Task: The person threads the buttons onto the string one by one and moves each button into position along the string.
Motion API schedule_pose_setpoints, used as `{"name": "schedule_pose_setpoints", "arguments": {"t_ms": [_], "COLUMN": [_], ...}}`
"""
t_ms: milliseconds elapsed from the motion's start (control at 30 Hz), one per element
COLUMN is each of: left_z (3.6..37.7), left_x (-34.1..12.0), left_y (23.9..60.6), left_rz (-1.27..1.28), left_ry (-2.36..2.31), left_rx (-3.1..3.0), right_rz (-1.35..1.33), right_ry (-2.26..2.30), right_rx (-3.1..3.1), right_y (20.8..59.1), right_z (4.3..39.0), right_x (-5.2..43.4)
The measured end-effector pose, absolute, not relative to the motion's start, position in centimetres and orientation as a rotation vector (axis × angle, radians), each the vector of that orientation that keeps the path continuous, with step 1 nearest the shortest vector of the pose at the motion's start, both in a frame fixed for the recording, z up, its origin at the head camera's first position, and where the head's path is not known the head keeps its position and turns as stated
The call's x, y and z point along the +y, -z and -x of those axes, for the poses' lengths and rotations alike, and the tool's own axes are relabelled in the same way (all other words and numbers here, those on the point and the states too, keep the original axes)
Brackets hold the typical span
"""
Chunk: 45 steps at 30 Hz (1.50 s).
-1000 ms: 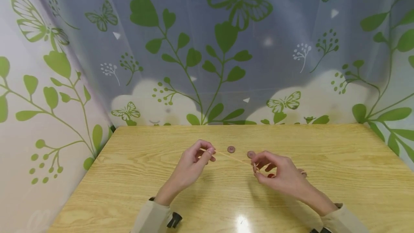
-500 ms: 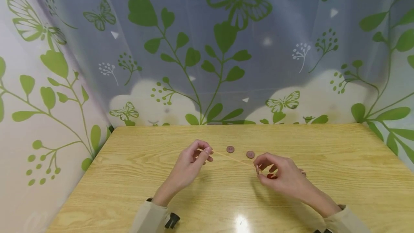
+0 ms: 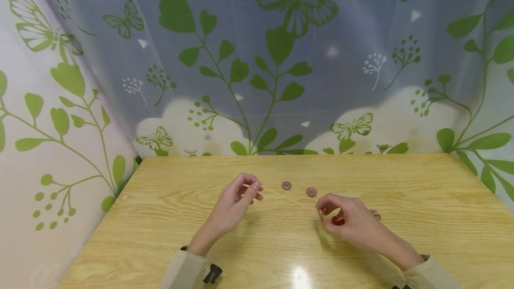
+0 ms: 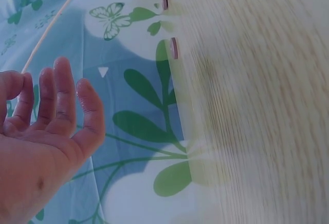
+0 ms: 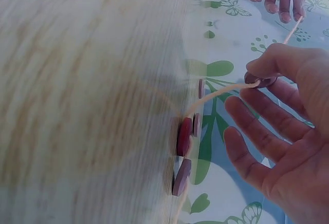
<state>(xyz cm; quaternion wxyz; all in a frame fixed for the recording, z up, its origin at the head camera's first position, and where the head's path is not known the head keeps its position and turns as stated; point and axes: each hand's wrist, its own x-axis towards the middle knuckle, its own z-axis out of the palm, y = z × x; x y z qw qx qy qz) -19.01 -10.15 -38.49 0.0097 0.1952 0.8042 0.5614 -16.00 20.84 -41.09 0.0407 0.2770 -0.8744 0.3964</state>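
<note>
A pale yellow cord [image 3: 287,196] stretches between the two hands above the wooden table. My left hand [image 3: 233,206] pinches its one end between thumb and forefinger, the other fingers loosely bent. Between thumb and forefinger, my right hand [image 3: 355,222] holds a brown button [image 5: 266,84] on edge; the cord passes through it. From there the cord droops to the table in the right wrist view, past a red button [image 5: 183,137] and another brown button [image 5: 182,178]. Beneath the right hand, the red button is partly hidden in the head view.
Two brown buttons, one to the left [image 3: 286,185] and one to the right [image 3: 311,191], lie flat beyond the hands. The wooden table [image 3: 172,200] ends at a patterned curtain [image 3: 225,79] behind, with more curtain at both sides.
My right hand has shifted slightly right and toward me with the button, while my left hand has drifted a little left. The cord still spans between them.
</note>
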Motion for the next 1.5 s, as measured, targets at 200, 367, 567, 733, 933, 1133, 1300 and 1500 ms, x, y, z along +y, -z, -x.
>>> {"name": "schedule_pose_setpoints", "arguments": {"t_ms": [200, 367, 567, 733, 933, 1133, 1300, 1500], "left_z": [19.1, 19.1, 19.0, 19.1, 19.1, 19.2, 19.2, 19.2], "left_x": [-10.3, -10.4, -10.4, -10.4, -10.6, -10.6, -10.7, -10.9], "left_y": [38.5, 38.5, 38.4, 38.2, 38.2, 38.3, 38.2, 38.2], "left_rz": [-0.589, -0.579, -0.581, -0.601, -0.595, -0.579, -0.573, -0.554], "left_ry": [-1.75, -1.746, -1.75, -1.767, -1.763, -1.758, -1.765, -1.767], "left_rx": [2.529, 2.535, 2.539, 2.543, 2.549, 2.554, 2.558, 2.563], "right_rz": [-0.852, -0.863, -0.856, -0.86, -0.863, -0.853, -0.84, -0.844], "right_ry": [-1.202, -1.187, -1.186, -1.171, -1.137, -1.133, -1.093, -1.043], "right_rx": [-2.684, -2.685, -2.721, -2.746, -2.787, -2.812, -2.825, -2.825], "right_y": [41.2, 41.4, 41.5, 41.7, 41.8, 41.9, 41.8, 42.0], "right_z": [16.1, 16.1, 16.2, 16.4, 16.5, 16.5, 16.6, 16.5], "right_x": [21.0, 21.1, 21.4, 21.6, 21.8, 21.9, 21.9, 21.9]}}
